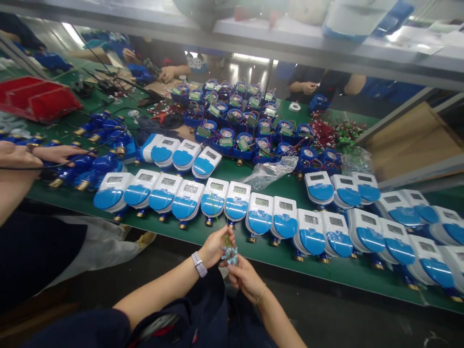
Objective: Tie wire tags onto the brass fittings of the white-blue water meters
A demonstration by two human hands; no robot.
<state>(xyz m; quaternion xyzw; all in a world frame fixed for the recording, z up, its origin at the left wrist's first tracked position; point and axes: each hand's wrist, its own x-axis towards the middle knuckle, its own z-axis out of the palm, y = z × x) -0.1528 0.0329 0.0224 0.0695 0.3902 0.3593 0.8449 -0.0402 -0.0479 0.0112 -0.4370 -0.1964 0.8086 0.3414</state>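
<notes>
- The left hand (pixel 213 247), with a white-strapped watch, and the right hand (pixel 244 281) both pinch a tangle of small blue plastic tags (pixel 229 255) on thin wire, just over the bench edge
- Directly ahead of the hands: a curved row of water meters (pixel 213 197), with glossy white housings, rounded blue covers and brass threaded ends
- Farther off: crowded blue meter bodies (pixel 222 147) with exposed green circuit boards, and a crumpled clear plastic bag (pixel 270 173)
- Far left of the hands: red plastic bins (pixel 36 99) on the green bench (pixel 271 263), and a co-worker's hand (pixel 58 154) among blue meters
</notes>
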